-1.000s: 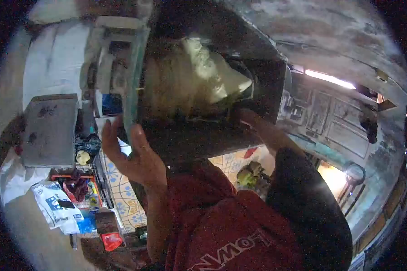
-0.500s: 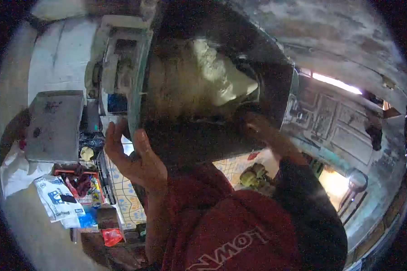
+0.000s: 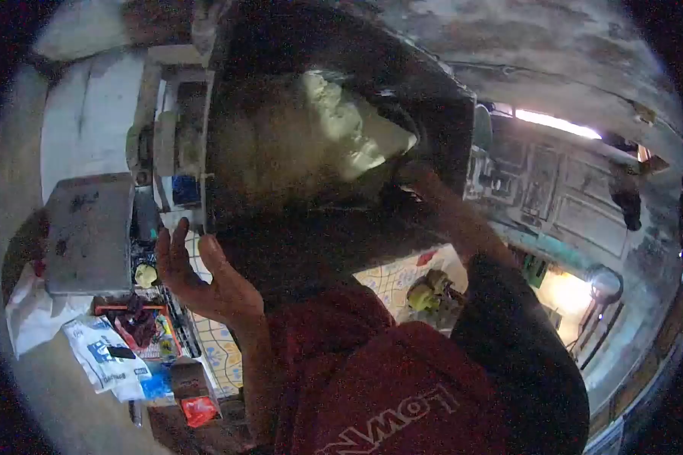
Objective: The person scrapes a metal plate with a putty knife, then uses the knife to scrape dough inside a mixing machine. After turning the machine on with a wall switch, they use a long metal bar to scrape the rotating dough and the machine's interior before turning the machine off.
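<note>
A large dark trough (image 3: 273, 246) fills the middle of the head view. Inside it lies a pale, lumpy, dough-like mass (image 3: 345, 125), beside a blurred brownish surface (image 3: 258, 152). My right hand (image 3: 421, 182) reaches into the trough's right side, close to the pale mass's pointed end; shadow hides its fingertips. By the trough's lower left corner, my left hand (image 3: 209, 280) is raised with its fingers apart, holding nothing.
On the left stand a grey box (image 3: 91, 235) and a red-edged crate (image 3: 140, 330) with a white printed bag (image 3: 102, 353) beside it. Greenish, lumpy things (image 3: 429, 292) rest on a patterned cloth (image 3: 372, 284). A bright lamp (image 3: 577, 288) glows at right.
The whole view has shifted, so the trough appears farther left. My left hand's fingers have spread a little wider. My right hand stays at the trough's right side.
</note>
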Demonstrator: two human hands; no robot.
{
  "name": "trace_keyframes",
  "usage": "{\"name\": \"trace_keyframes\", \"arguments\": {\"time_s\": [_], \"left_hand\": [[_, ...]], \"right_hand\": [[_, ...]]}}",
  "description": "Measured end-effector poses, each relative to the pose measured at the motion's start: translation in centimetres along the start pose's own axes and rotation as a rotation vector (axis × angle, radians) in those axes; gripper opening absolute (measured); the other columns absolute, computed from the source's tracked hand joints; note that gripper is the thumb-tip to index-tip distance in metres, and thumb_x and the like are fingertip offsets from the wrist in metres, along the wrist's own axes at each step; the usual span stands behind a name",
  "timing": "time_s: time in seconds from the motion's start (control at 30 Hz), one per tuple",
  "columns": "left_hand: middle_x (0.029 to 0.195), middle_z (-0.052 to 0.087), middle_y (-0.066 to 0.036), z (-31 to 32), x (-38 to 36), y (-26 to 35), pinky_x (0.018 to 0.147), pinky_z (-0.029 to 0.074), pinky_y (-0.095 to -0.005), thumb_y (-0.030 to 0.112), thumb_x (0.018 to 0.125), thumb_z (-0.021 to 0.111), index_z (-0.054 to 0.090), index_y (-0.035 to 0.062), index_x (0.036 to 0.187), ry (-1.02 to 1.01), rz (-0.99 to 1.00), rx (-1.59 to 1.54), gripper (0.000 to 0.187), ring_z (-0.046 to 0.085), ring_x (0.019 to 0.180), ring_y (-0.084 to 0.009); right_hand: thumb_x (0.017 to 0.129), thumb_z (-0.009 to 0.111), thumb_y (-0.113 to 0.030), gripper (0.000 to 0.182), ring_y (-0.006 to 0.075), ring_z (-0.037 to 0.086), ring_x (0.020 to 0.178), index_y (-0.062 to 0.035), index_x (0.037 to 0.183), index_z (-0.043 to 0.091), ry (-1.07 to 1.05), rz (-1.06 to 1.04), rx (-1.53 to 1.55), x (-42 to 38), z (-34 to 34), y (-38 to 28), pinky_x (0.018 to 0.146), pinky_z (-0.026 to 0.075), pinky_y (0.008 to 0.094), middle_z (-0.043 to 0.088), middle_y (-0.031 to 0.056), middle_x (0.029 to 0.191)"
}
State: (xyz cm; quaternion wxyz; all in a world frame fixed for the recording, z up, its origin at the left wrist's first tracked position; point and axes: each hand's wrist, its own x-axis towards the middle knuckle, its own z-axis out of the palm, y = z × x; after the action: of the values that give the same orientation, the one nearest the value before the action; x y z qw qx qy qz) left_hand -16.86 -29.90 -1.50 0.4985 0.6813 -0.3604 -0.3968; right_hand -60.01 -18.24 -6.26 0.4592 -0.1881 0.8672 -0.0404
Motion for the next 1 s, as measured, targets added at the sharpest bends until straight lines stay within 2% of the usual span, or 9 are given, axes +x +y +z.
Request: {"name": "trace_keyframes", "arguments": {"time_s": [0.03, 0.17, 0.23, 0.4, 0.57, 0.6, 0.67, 0.8, 1.0], "left_hand": [[0.121, 0.053, -0.015, -0.1, 0.0, -0.2, 0.085, 0.049, -0.031, 0.023, 0.089, 0.064, 0.038, 0.0005, 0.131, -0.004, 0.003, -0.003, 0.054, 0.05, 0.11, -0.0214], [0.12, 0.054, -0.015, 0.0, 0.1, 0.0, 0.087, 0.049, -0.0334, 0.025, 0.088, 0.066, 0.039, 0.0002, 0.131, 0.024, -0.045, -0.053, 0.056, 0.051, 0.11, -0.0229], [0.119, 0.055, -0.016, -0.3, 0.2, 0.1, 0.089, 0.047, -0.0358, 0.024, 0.088, 0.065, 0.039, -0.0008, 0.13, 0.002, -0.014, 0.05, 0.055, 0.05, 0.111, -0.0239], [0.12, 0.054, -0.018, -0.3, 0.1, 0.2, 0.095, 0.042, -0.0396, 0.021, 0.088, 0.064, 0.041, -0.0024, 0.129, -0.021, 0.009, 0.168, 0.052, 0.049, 0.115, -0.0255], [0.12, 0.054, -0.017, 0.4, 0.0, 1.5, 0.092, 0.044, -0.0367, 0.016, 0.09, 0.062, 0.04, -0.0022, 0.129, -0.022, -0.102, -0.036, 0.048, 0.05, 0.111, -0.0238], [0.12, 0.054, -0.017, 0.3, -0.1, 1.3, 0.092, 0.044, -0.0369, 0.017, 0.09, 0.062, 0.04, -0.0023, 0.129, -0.028, -0.066, 0.005, 0.049, 0.051, 0.11, -0.0241], [0.119, 0.055, -0.017, -0.1, -0.1, 0.6, 0.092, 0.044, -0.0372, 0.018, 0.09, 0.062, 0.04, -0.0027, 0.129, -0.028, 0.015, 0.088, 0.049, 0.051, 0.11, -0.0248], [0.118, 0.055, -0.017, -0.1, 0.0, -0.6, 0.093, 0.045, -0.038, 0.02, 0.09, 0.063, 0.04, -0.0025, 0.129, -0.014, 0.032, 0.076, 0.05, 0.05, 0.113, -0.0258], [0.118, 0.054, -0.017, 0.1, 0.0, 0.8, 0.088, 0.048, -0.0367, 0.018, 0.09, 0.062, 0.037, -0.0021, 0.13, 0.017, -0.015, 0.204, 0.052, 0.05, 0.113, -0.0251]], "right_hand": [[0.085, 0.063, -0.03, 0.027, 0.0182, 0.058, 0.064, -0.0137, 0.106, 0.062, -0.041, -0.075, -0.175, -0.2, -0.7, 1.4, 0.055, 0.05, 0.036, 0.062, 0.0066, 0.079], [0.087, 0.059, -0.032, 0.033, 0.0179, 0.06, 0.072, -0.0141, 0.114, 0.058, -0.048, 0.204, -0.252, -9.9, -5.9, -6.6, 0.063, 0.051, 0.0367, 0.063, 0.007, 0.09], [0.087, 0.059, -0.034, 0.037, 0.0187, 0.061, 0.076, -0.0135, 0.118, 0.056, -0.058, 0.202, -0.269, -10.0, -6.2, -6.3, 0.065, 0.052, 0.0369, 0.062, 0.0086, 0.095], [0.087, 0.059, -0.039, 0.048, 0.0207, 0.063, 0.086, -0.0122, 0.126, 0.051, -0.064, 0.047, -0.015, -4.7, 2.6, -0.8, 0.073, 0.054, 0.0374, 0.059, 0.0126, 0.109], [0.087, 0.06, -0.044, 0.059, 0.0227, 0.065, 0.095, -0.0108, 0.135, 0.046, -0.133, 0.133, -0.487, -13.7, -6.4, -8.3, 0.08, 0.056, 0.0379, 0.057, 0.0166, 0.122], [0.087, 0.06, -0.042, 0.054, 0.0218, 0.066, 0.083, -0.0086, 0.129, 0.05, -0.119, -0.112, -0.608, -13.2, -9.6, -6.6, 0.071, 0.056, 0.0357, 0.062, 0.0154, 0.113], [0.087, 0.06, -0.038, 0.046, 0.0216, 0.067, 0.068, -0.0051, 0.119, 0.057, 0.071, -0.402, -0.86, -11.4, -13.4, -6.0, 0.06, 0.056, 0.0338, 0.067, 0.0138, 0.098], [0.086, 0.059, -0.031, 0.033, 0.0238, 0.066, 0.066, -0.0051, 0.106, 0.062, 0.244, -0.265, -0.421, -4.3, -16.2, -6.9, 0.055, 0.052, 0.0377, 0.067, 0.0135, 0.086], [0.084, 0.059, -0.027, 0.029, 0.0242, 0.065, 0.066, -0.0058, 0.103, 0.063, 0.204, -0.388, -0.762, 4.4, -9.9, -11.5, 0.055, 0.052, 0.0382, 0.067, 0.0123, 0.084]]}}
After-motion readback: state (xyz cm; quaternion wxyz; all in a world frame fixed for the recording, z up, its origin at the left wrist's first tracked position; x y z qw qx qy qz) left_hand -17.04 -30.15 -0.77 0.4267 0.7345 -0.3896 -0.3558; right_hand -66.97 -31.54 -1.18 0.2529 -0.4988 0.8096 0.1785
